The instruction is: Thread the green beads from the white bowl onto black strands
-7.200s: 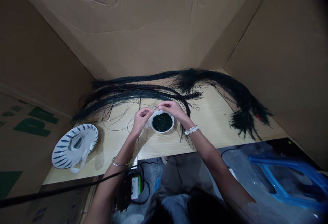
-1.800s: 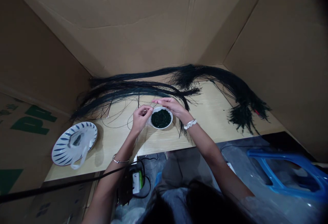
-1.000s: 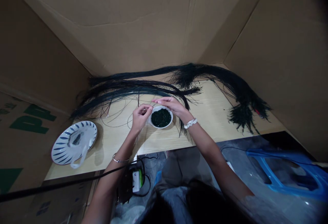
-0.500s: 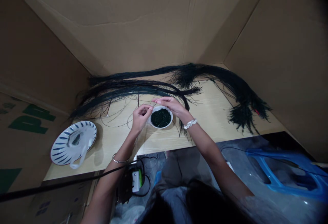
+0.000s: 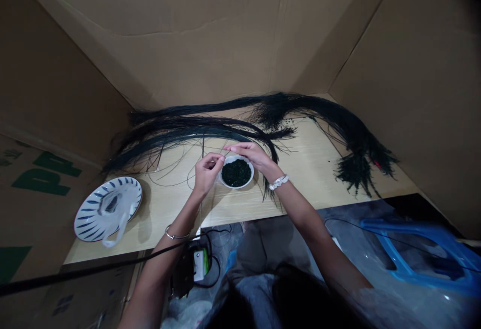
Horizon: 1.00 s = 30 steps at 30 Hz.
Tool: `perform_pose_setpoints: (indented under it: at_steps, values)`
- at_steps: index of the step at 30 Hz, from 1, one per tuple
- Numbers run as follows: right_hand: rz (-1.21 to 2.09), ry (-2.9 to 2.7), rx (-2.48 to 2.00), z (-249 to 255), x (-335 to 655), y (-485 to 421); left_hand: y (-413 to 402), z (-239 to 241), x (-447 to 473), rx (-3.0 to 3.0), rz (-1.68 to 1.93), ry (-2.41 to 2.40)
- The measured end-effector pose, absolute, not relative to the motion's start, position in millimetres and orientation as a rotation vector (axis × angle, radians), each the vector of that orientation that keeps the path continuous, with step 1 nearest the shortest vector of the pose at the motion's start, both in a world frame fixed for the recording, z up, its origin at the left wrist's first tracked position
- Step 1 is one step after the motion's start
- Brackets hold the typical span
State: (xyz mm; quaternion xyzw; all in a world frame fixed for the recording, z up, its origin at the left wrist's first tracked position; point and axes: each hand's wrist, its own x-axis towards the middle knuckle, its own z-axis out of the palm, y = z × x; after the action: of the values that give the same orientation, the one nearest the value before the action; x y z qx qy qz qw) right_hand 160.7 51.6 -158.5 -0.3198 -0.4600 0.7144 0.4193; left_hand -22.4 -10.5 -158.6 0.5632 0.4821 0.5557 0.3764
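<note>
A small white bowl [image 5: 248,178] filled with tiny dark beads sits on the pale wooden table [image 5: 308,168]. My left hand [image 5: 206,171] hovers just left of the bowl, fingers pinched on a thin black strand. My right hand [image 5: 251,154] reaches over the bowl's far rim, fingertips pinched toward the left hand on the same strand. Long bundles of black strands [image 5: 188,129] lie across the table behind my hands.
A blue-striped plate [image 5: 90,218] holding a crumpled clear plastic bag [image 5: 114,208] lies at the left. A tasselled bunch of black strands [image 5: 358,163] lies at the right. Cardboard walls [image 5: 225,43] enclose the table. A blue plastic stool [image 5: 421,259] stands low right; cables hang below the table's edge.
Both hands stay pinched together at the bowl; only small finger shifts. The view has drifted slightly since the earliest frame.
</note>
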Motion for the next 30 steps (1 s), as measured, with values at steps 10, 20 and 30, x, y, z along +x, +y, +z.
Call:
perform_pose_setpoints:
  at_steps: [10, 20, 30]
  values:
    - [1.766, -1.160, -0.817, -158.6, 158.9, 51.6, -12.5, -157.7, -19.7, 1.460, 1.405, 1.229]
    - [1.647, -1.076, -0.779, -161.7, 155.5, 52.1, -10.6, -164.8, -19.9, 1.453, 1.448, 1.245]
    - [1.538, -1.102, -0.734, -163.8, 155.2, 55.6, -8.8, -163.6, -21.6, 1.430, 1.469, 1.259]
